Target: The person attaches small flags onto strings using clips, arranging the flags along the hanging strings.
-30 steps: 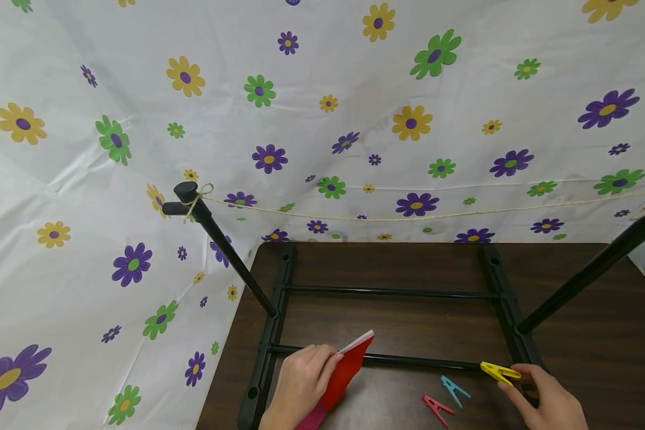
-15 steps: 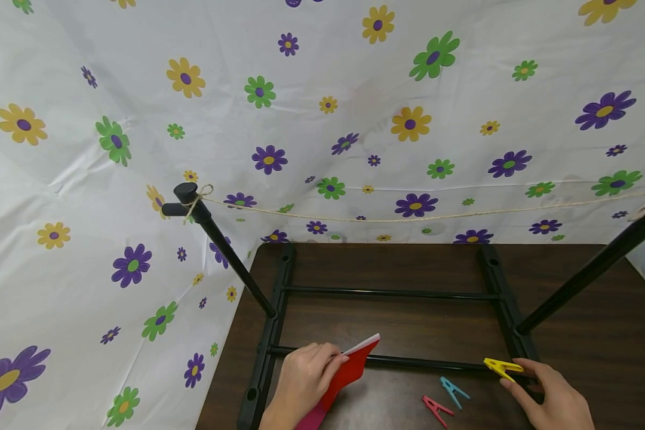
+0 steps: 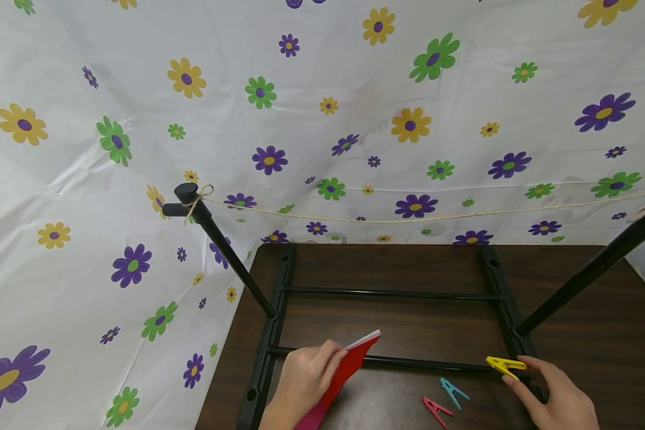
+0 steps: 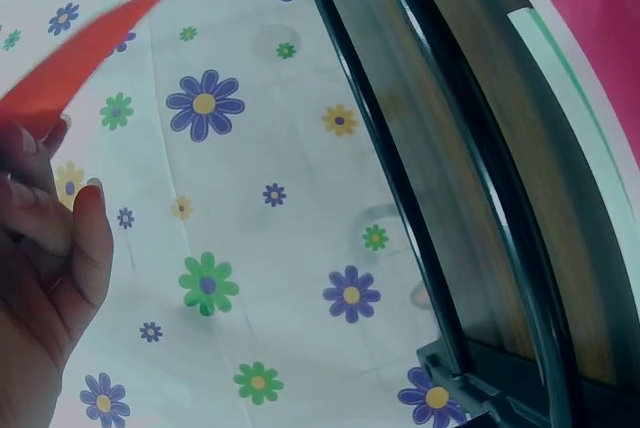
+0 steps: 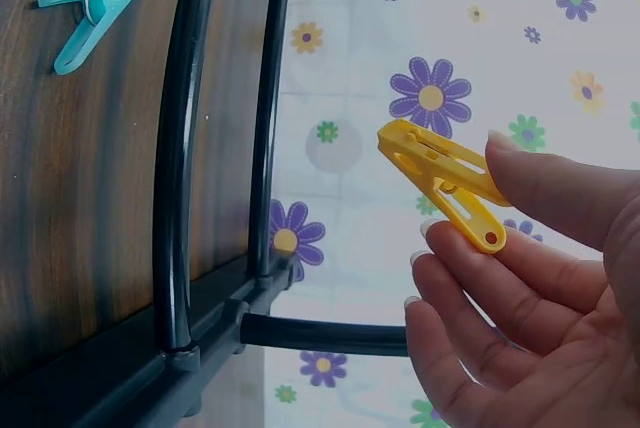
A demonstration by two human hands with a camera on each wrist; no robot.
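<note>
Risk, my guess: yellow clothespin (image 3: 504,365) held only at tail end, could twist out and drop by blue clothespin (image 3: 454,391).

Right hand (image 3: 556,397) low beside black rack (image 3: 507,310), thumb and fingers pinching yellow clothespin.

Left hand (image 3: 303,382) at rack's front rail, fingers clamped on red paper sheet (image 3: 349,370), corner raised.

String (image 3: 408,219) strung above rack.
</note>
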